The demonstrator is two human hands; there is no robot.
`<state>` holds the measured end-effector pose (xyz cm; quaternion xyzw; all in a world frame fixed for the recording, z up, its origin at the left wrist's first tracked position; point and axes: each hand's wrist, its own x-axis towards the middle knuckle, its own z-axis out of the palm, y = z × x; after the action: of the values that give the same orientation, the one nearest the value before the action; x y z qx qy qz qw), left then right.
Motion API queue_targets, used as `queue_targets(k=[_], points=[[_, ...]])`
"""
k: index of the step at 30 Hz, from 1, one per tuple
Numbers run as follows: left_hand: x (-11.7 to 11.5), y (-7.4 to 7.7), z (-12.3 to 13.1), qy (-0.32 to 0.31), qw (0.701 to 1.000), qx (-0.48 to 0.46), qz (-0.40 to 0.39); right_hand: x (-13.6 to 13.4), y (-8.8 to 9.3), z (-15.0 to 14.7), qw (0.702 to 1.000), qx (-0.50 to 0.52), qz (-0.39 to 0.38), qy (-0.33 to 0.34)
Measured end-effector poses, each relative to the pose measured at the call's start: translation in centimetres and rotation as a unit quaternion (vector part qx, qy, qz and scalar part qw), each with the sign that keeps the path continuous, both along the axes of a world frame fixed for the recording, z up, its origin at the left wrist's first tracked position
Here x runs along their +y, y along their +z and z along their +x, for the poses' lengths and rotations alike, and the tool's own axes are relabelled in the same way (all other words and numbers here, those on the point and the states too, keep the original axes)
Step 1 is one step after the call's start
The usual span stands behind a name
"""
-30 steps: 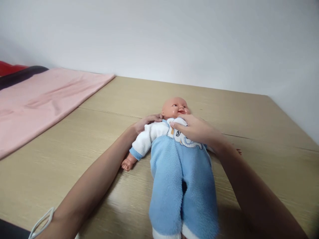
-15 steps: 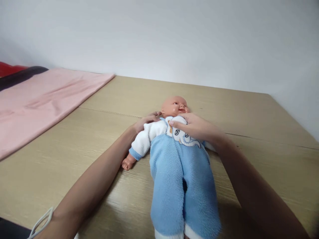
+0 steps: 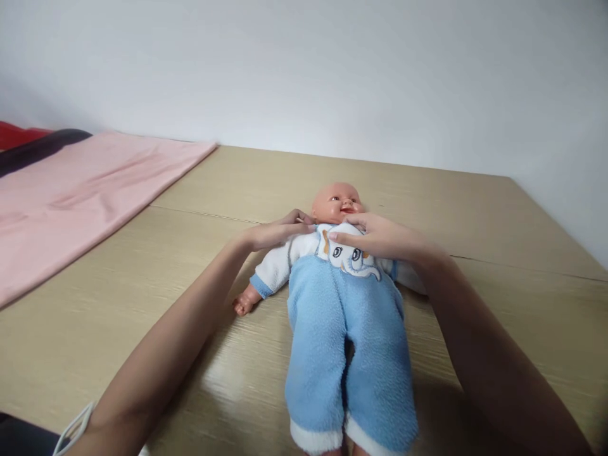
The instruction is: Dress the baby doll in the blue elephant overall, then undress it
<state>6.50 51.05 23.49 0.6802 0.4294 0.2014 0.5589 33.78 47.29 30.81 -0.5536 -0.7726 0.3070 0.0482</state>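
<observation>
A baby doll (image 3: 351, 297) lies on its back on the table, its head away from me. It wears a fleecy blue and white outfit with an elephant face (image 3: 349, 250) on the chest. My left hand (image 3: 273, 234) is at the collar by the doll's shoulder, with thumb and fingertips closed on the cloth there. Across the other side of the upper chest rests my right hand (image 3: 380, 235), thumb and index finger apart, touching the outfit just below the chin. My right hand and forearm cover part of the doll's sleeve on that side.
The doll lies on a wooden table (image 3: 190, 266) with a seam running across it. A pink cloth (image 3: 95, 196) is spread at the left, beside a dark roll-like thing (image 3: 47, 149) and something red (image 3: 19, 135). A pale wall (image 3: 304, 82) stands behind.
My left hand has come up from behind the doll's shoulder to the top of the collar. The right hand has shifted slightly to the right. The doll's legs show a little more.
</observation>
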Motion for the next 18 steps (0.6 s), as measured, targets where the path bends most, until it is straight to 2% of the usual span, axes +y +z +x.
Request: queue_targets(k=[3,6,10,15,18], points=[[-0.2,2.1,-1.2,-0.044,0.988,0.145,-0.02,0.0,0.2,0.7,1.0,0.002,0.007,0.011],[-0.3,2.9,-1.8,-0.061,0.974,0.217,-0.006,-0.1,0.3,1.4,1.0,-0.012,-0.001,0.0],[-0.2,2.9,-1.8,-0.091,0.968,0.23,0.032,-0.1,0.6,2.0,0.999,-0.03,-0.024,-0.011],[-0.1,3.0,-2.5,-0.133,0.951,0.276,0.03,0.0,0.5,2.3,0.999,-0.033,-0.033,-0.017],[0.0,3.0,-3.4,-0.173,0.947,0.271,0.026,0.2,0.1,3.4,0.997,-0.064,-0.04,-0.004]])
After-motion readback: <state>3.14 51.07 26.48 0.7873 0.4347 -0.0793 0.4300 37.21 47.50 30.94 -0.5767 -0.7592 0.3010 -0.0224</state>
